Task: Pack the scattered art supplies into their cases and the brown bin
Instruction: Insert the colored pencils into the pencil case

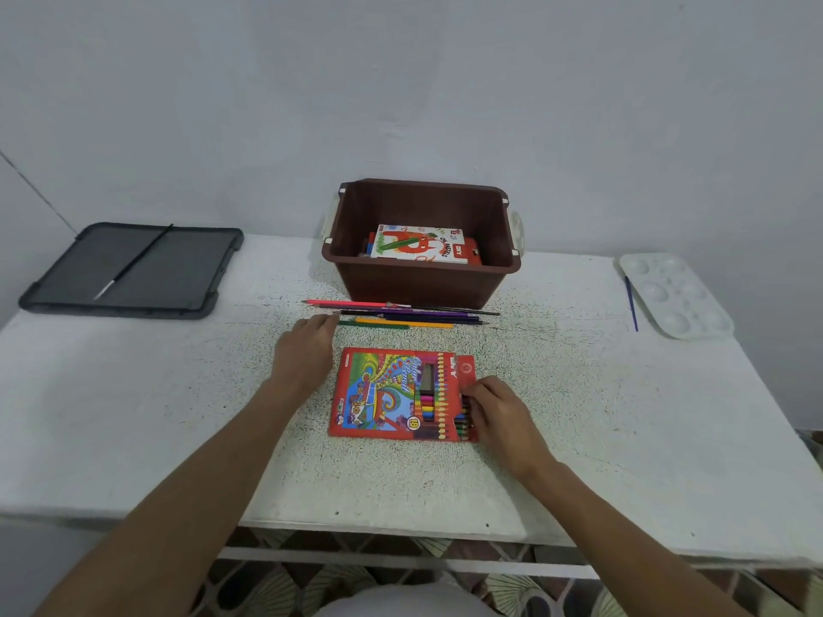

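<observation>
Speckled white table (178,416), flat cardboard pencil case (383,394), slim pencils (401,316)

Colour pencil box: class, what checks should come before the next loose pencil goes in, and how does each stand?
1. Colour pencil box open at its right end: ok.
2. Right hand holds that end: ok.
3. Left hand grips one of the loose pencils: not ok, fingers only reach their ends.
4. Room left in box: cannot tell.
5. Brown bin lidless: ok.

Bare left hand (306,349) and right hand (501,416), pale garment (401,605).
</observation>
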`<state>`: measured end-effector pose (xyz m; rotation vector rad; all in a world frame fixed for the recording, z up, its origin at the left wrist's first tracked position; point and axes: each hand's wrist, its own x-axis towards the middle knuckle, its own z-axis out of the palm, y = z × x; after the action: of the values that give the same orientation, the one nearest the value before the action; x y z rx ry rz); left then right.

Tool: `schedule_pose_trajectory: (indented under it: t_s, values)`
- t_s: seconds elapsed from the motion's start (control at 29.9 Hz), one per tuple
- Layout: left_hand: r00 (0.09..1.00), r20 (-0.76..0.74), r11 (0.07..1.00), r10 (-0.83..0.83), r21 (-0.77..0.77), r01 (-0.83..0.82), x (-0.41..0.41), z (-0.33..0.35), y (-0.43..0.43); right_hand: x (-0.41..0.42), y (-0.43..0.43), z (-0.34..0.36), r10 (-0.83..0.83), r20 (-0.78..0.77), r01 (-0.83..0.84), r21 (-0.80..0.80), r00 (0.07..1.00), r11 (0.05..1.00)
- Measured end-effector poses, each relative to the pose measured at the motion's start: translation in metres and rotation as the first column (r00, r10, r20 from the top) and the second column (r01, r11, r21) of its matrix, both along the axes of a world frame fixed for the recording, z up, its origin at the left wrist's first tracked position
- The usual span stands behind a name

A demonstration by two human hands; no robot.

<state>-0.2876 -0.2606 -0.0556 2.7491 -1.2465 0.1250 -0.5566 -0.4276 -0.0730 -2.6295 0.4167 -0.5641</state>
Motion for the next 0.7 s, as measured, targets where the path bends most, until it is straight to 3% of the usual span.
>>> schedule_pose_trajectory:
  t_s: [0.3,0.47,0.57,0.7]
  values:
    - [0.994,0.108,0.999,-0.012,0.04,0.008,0.001,-0.004,0.01,-0.001,-0.001,0.002,-0.012,-0.006,0.012,0.066,1.0,0.998]
    - [0.991,0.112,0.977,-0.07,-0.192,0.091,-0.007,-0.004,0.013,-0.001,-0.002,0.006,-0.019,-0.001,0.019,0.096,1.0,0.995]
    - [0.99,-0.116,0.897,-0.086,-0.441,0.026,-0.023,-0.002,0.006,0.001,-0.004,0.009,-0.039,0.004,0.038,0.101,0.999,0.994]
    - [0.856,-0.477,0.729,-0.198,-0.656,-0.197,-0.05,0.011,-0.007,0.006,-0.007,0.016,-0.064,0.027,0.062,0.098,0.998,0.993]
